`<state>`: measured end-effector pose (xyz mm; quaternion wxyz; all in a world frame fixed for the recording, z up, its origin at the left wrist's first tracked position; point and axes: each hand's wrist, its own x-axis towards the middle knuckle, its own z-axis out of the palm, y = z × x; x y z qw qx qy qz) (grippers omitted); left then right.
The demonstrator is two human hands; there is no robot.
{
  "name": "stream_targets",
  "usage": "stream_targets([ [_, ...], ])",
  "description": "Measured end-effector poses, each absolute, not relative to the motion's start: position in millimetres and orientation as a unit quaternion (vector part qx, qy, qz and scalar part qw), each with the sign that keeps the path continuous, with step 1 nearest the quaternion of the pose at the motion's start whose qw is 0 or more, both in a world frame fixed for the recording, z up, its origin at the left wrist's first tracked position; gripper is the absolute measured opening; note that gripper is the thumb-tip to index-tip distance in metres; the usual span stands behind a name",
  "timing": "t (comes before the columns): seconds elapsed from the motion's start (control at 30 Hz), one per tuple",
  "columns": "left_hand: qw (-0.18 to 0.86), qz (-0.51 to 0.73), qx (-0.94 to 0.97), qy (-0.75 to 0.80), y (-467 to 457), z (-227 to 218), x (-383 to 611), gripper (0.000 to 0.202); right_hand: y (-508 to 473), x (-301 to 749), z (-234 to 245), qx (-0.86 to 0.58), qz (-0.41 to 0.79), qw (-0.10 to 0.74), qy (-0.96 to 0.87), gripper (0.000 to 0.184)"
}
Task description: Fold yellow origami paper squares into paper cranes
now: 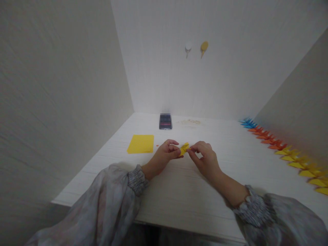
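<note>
A small folded yellow paper piece (184, 148) is held just above the white table (179, 191), pinched from both sides. My left hand (166, 155) grips its left end with thumb and fingers closed. My right hand (205, 158) pinches its right end, fingers curled. Both wrists rest low over the tabletop, in grey patterned sleeves. A flat stack of yellow paper sheets (140, 144) lies on the table to the left of my left hand.
A dark phone (165, 121) lies near the back wall. A row of folded paper pieces, blue (247, 123), orange (266, 138) and yellow (304, 164), runs along the right wall. Two small hooks, white (188, 48) and yellow (204, 46), stick to the back wall.
</note>
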<state>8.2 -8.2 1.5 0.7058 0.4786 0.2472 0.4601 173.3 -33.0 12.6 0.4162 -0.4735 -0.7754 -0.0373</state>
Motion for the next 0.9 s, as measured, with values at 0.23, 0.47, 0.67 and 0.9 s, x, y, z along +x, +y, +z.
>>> stream_targets([
  [0.23,0.737,0.431,0.447,0.267,-8.8,3.0,7.0,0.035,-33.5,174.9,13.4,-0.477,-0.040,0.433,-0.764,0.009],
  [0.47,0.700,0.410,0.461,0.359,-3.6,0.1,4.7,0.023,-27.6,183.4,9.6,-0.501,-0.064,0.419,-0.754,0.010],
  [0.67,0.665,0.406,0.504,0.372,0.9,-1.5,5.5,0.020,-21.4,187.9,8.2,-0.544,-0.064,0.389,-0.741,0.012],
  [0.9,0.643,0.404,0.539,0.364,2.7,1.8,20.2,0.018,-22.0,188.7,17.3,-0.614,-0.049,0.382,-0.689,0.015],
])
